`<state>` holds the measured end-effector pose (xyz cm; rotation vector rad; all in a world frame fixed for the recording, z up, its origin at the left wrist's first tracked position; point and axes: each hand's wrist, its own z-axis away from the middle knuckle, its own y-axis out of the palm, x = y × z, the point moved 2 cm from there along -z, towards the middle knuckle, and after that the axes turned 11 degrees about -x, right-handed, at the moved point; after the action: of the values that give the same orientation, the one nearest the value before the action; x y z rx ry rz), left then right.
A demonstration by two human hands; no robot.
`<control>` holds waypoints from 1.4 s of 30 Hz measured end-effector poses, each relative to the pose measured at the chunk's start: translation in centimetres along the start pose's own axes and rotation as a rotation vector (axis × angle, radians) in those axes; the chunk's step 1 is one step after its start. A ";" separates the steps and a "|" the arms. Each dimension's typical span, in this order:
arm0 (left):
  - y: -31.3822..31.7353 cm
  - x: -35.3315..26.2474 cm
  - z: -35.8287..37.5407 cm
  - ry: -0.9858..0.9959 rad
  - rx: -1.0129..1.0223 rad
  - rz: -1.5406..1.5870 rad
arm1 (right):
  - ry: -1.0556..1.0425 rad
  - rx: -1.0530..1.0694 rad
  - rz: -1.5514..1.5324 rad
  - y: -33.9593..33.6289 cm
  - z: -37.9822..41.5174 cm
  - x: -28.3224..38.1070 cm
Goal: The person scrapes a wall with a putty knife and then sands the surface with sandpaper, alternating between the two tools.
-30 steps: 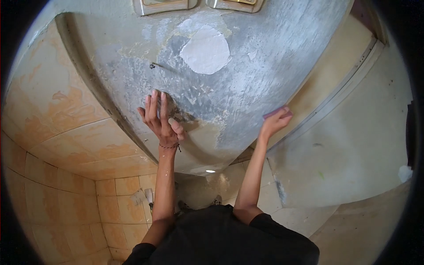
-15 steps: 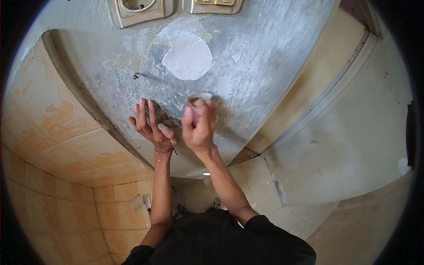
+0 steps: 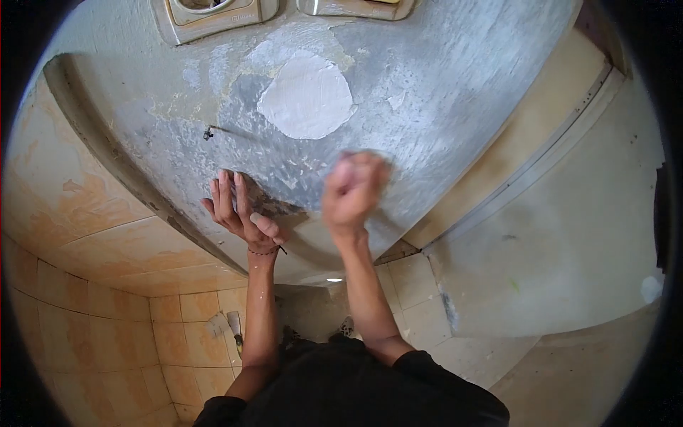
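Note:
The worn grey wall [image 3: 434,92] fills the upper view, scuffed and patched with peeling paint. My left hand [image 3: 242,213] lies against it with fingers spread, holding nothing; its thumb tip looks pale, as if wrapped or coated. My right hand [image 3: 354,188] is closed and blurred by motion at the wall, right of my left hand. It grips a small flat piece, mostly hidden by the fingers, that looks like folded sandpaper. Above both hands is a smooth white filler patch [image 3: 307,96]. A small dark hook or nail [image 3: 208,133] sticks out left of the patch.
A socket [image 3: 213,21] and a switch plate [image 3: 356,7] are at the top. Orange-patterned tiles [image 3: 92,213] line the left side. A scraper [image 3: 235,331] lies low on the left, beside a pale flat piece [image 3: 217,325]. A door frame [image 3: 526,171] runs along the right.
My right hand has moved right across the wall, still closed. My left hand remains spread in nearly the same place. The view has shifted slightly.

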<state>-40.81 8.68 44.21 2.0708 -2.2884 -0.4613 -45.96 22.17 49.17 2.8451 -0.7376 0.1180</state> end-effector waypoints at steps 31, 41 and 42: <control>-0.6 0.7 1.1 -0.069 0.036 -0.018 | 0.134 0.121 0.084 2.6 -0.9 5.5; -0.8 0.2 0.4 -0.084 0.023 0.044 | 0.226 0.060 0.164 2.1 -2.2 5.5; -0.7 0.2 0.5 -0.092 0.009 0.022 | 0.221 0.060 0.161 2.1 -2.3 5.5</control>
<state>-40.22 8.53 43.55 2.0684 -2.3648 -0.5579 -42.28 18.23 52.49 2.7625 -0.9254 0.4779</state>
